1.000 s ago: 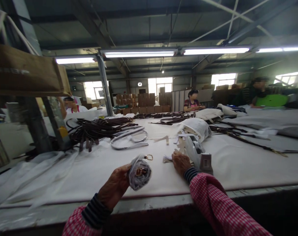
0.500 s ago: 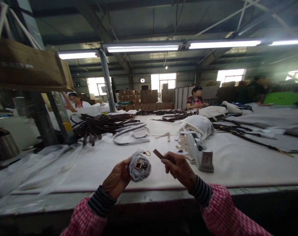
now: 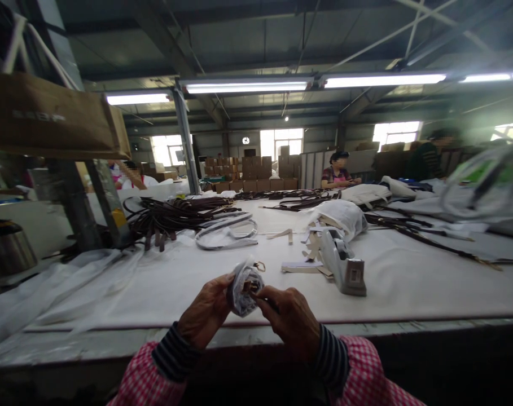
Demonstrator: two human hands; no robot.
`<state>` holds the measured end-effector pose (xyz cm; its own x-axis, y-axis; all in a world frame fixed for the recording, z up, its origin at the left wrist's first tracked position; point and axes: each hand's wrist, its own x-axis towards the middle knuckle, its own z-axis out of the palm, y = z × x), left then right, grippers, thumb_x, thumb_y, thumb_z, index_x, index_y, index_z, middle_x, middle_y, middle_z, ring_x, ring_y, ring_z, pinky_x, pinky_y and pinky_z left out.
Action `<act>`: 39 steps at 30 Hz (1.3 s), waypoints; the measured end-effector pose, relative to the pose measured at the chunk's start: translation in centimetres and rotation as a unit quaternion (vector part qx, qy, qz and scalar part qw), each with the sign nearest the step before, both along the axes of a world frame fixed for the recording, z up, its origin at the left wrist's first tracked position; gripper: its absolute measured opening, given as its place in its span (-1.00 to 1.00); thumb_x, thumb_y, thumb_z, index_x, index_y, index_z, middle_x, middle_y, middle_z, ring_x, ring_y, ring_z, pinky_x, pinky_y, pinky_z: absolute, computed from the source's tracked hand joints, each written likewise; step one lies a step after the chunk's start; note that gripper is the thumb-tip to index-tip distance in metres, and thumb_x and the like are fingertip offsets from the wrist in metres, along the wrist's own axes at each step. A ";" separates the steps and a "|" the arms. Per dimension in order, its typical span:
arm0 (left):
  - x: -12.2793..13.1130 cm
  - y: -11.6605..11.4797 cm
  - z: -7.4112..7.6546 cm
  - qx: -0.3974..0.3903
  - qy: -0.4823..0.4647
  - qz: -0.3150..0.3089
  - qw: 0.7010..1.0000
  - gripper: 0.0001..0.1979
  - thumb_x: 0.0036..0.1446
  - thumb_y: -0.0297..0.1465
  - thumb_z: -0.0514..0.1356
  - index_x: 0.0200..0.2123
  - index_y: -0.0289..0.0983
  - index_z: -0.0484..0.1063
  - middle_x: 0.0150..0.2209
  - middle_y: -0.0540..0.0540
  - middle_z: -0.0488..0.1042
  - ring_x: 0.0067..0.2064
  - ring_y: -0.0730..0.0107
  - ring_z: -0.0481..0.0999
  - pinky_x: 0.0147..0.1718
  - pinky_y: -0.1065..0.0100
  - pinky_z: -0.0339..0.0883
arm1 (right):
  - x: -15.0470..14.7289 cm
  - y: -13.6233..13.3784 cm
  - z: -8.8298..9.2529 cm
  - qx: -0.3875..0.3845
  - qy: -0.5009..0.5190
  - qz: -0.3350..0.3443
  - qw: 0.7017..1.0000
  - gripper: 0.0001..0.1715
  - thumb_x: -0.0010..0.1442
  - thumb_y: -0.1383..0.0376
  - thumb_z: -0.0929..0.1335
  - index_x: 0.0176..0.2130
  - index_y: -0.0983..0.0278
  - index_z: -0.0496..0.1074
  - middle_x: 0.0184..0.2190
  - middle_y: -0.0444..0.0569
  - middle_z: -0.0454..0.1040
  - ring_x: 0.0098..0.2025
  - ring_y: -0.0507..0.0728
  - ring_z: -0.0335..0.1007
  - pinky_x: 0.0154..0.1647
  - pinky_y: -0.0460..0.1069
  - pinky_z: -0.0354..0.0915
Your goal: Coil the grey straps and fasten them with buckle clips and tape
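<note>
My left hand (image 3: 209, 309) is closed around the side of a rolled-up strap (image 3: 240, 304) wrapped in clear plastic. A gold metal clasp (image 3: 259, 266) sticks out at the roll's upper right, and more gold hardware shows in its middle. Against the face of the roll, my right hand (image 3: 290, 318) pinches a short brown strip (image 3: 268, 303), mostly covered by the fingers. One end of the strip is at the roll's centre; whether it is tucked inside, I cannot tell.
A tape dispenser (image 3: 348, 270) stands at the right beside beige strips (image 3: 305, 268). Dark straps (image 3: 175, 213) are piled back left, near a plastic-covered loop (image 3: 209, 237). A blurred pale loop (image 3: 459, 197) is at far right. A co-worker (image 3: 338, 172) sits across the table.
My right hand has moved left and down, bringing the brown strip to the roll's middle. The roll has shifted slightly right. A blurred loop has appeared at far right.
</note>
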<state>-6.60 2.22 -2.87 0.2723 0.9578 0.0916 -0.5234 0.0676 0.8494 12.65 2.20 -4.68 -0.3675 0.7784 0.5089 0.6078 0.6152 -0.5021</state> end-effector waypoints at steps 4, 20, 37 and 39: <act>-0.2 0.0 -0.3 0.014 0.006 -0.010 1.000 -0.68 0.30 -0.35 0.21 0.03 -0.43 0.55 -0.05 -0.25 0.61 0.00 0.08 0.55 -0.01 0.23 0.40 | -0.6 -0.5 0.1 0.070 -0.109 -0.006 0.992 -0.77 0.35 0.35 0.28 -0.20 0.19 0.54 -0.52 -0.07 0.59 -0.48 0.11 0.51 -0.45 0.00 -0.08; 0.2 -0.5 -1.0 0.011 0.057 0.023 0.998 -0.81 0.17 -0.30 0.37 -0.31 -0.30 0.52 -0.39 0.00 0.44 -0.37 0.47 0.38 -0.32 0.44 0.33 | -4.1 1.3 -1.2 -0.278 0.401 0.116 0.865 -0.66 0.23 0.03 0.34 -0.32 0.27 0.34 -0.74 -0.24 0.35 -0.81 -0.05 0.05 -0.83 -0.18 -0.04; 0.9 0.3 0.1 0.042 0.172 0.058 0.982 -0.66 0.12 -0.14 0.35 -0.37 -0.32 0.46 -0.48 -0.05 0.50 -0.46 0.42 0.41 -0.42 0.41 0.26 | -2.3 0.8 -1.4 -0.248 0.379 0.139 0.881 -0.59 0.31 0.02 0.32 -0.26 0.33 0.48 -0.52 -0.10 0.50 -0.68 -0.05 0.26 -0.72 -0.17 0.12; 0.5 0.7 0.3 0.035 0.183 0.070 0.980 -0.63 0.07 -0.11 0.38 -0.38 -0.33 0.48 -0.47 -0.06 0.50 -0.45 0.44 0.40 -0.43 0.42 0.25 | -1.1 0.9 -1.9 -0.255 0.358 0.143 0.887 -0.55 0.37 0.00 0.25 -0.15 0.31 0.47 -0.45 -0.04 0.55 -0.64 0.00 0.37 -0.71 -0.16 0.12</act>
<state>-6.12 2.88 -2.57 0.1650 0.9831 0.0796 -0.1833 -0.0488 0.9819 11.50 3.09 -6.60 -0.3117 0.9016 0.3000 -0.1238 0.2745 -0.9536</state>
